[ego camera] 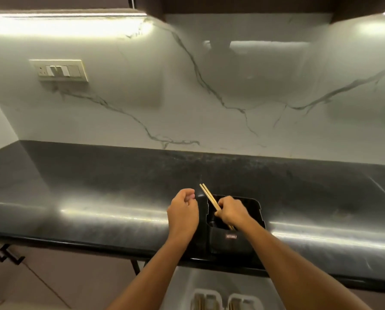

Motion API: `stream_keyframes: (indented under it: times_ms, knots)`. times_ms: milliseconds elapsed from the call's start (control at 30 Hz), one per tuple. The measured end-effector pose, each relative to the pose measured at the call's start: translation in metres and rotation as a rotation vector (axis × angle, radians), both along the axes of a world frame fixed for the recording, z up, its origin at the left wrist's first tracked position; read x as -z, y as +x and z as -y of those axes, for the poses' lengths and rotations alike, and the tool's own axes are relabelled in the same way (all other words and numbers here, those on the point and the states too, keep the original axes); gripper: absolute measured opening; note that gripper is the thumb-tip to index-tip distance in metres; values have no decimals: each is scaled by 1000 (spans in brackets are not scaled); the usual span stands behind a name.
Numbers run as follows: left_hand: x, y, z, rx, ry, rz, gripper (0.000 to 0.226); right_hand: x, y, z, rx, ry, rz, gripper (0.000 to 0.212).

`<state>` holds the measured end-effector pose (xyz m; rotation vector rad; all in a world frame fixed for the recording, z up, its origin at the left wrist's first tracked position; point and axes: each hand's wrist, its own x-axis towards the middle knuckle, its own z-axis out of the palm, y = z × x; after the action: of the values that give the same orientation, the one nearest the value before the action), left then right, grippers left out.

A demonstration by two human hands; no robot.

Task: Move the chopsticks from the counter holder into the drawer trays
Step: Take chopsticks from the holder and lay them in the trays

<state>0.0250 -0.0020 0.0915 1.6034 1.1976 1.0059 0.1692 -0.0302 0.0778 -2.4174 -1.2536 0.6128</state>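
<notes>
A black holder (256, 211) stands on the dark counter near its front edge. My right hand (230, 212) grips a pair of light wooden chopsticks (208, 195) over the holder; their tips slant up and to the left, and the lower ends poke out below my fist. My left hand (182, 209) hovers just left of the holder with fingers curled and holds nothing. Two pale drawer trays (207, 298) (243, 299) show at the bottom edge, below the counter, with chopsticks lying in them.
The black stone counter (97, 198) runs the full width, backed by a white marble wall. A switch plate (59, 70) sits on the wall at the upper left. Dark cabinet handles (1, 251) show at the lower left.
</notes>
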Motion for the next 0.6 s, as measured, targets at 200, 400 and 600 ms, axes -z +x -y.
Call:
stream_keyframes:
  times_ms: [200,400,600]
  knots:
    - [-1,5,-5,15,-29,14,25,-6,3,9,-36,96,4,22]
    - [-9,1,-2,96,42,35,21,-65,20,16,-24,380,-32,8]
    - [-29,6,16,416,32,120,20,-136,18,29,-21,640,-364,6]
